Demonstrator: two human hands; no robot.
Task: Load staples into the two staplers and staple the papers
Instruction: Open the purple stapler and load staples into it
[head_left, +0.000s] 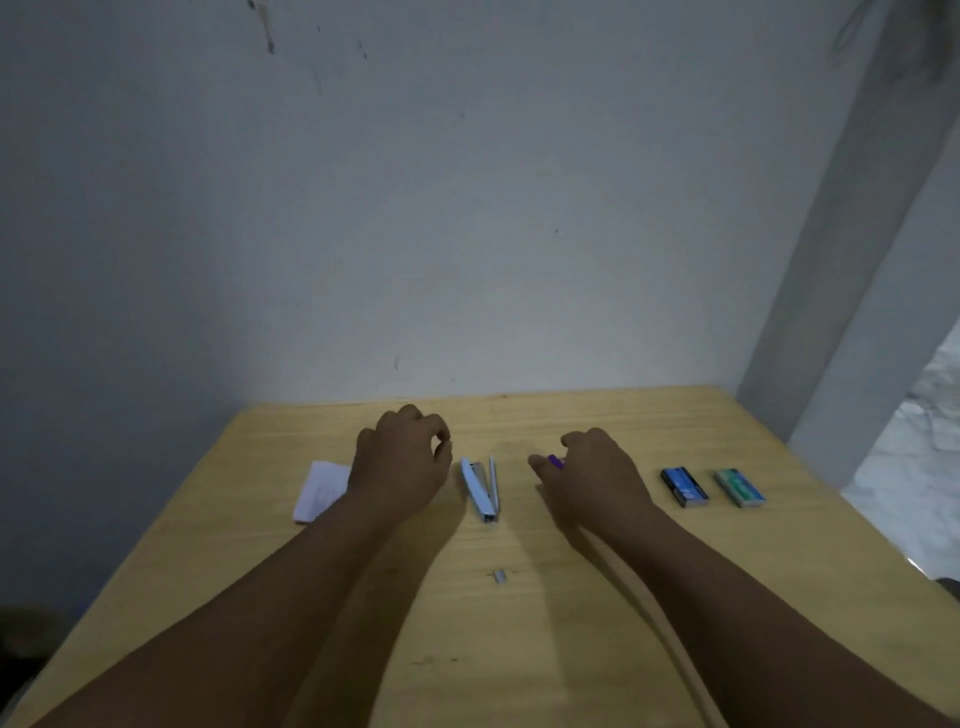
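While left hand (400, 462) curls empty | right hand (592, 475) covers purple stapler (556, 460)

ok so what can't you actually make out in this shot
Head view only:
- Purple stapler: mostly hidden under the right hand; whether the hand grips it is unclear.
- Left hand: fingertips pinched together, anything between them too small to see.
- White papers: near corner covered by the left wrist.
- Blue box and green box: labels too blurred to read.
- Open white stapler: staples inside not discernible.
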